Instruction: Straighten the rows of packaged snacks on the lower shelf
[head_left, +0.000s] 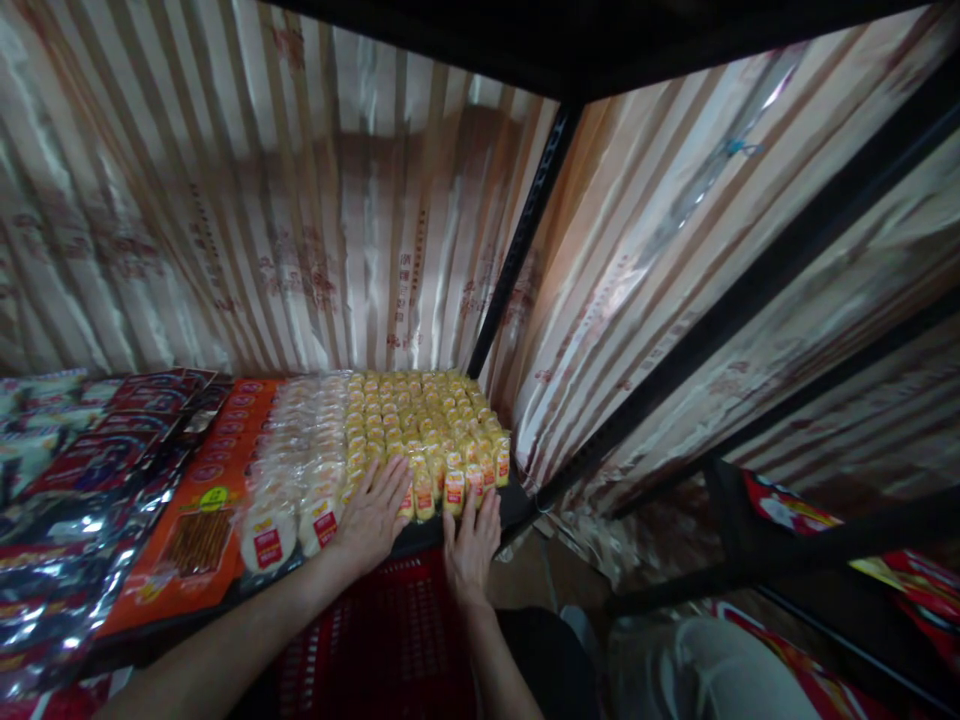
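Observation:
Rows of small yellow snack packets [390,415] with red labels stand close together on the dark shelf. My left hand [375,508] lies flat with its fingers stretched out over the front left packets, where they meet a row of round white rice crackers in clear wrappers [321,525]. At the front right, my right hand [474,545] has its fingertips against the lower front of the packets, palm towards them. Neither hand is wrapped round a packet. The left hand covers part of the front row.
Left of the crackers lie orange bags of stick snacks [191,540] and dark shiny bags [82,500]. A red plastic basket [397,640] is below the shelf edge. A black metal post [525,240] rises behind the packets, and printed sheeting [300,200] lines the wall.

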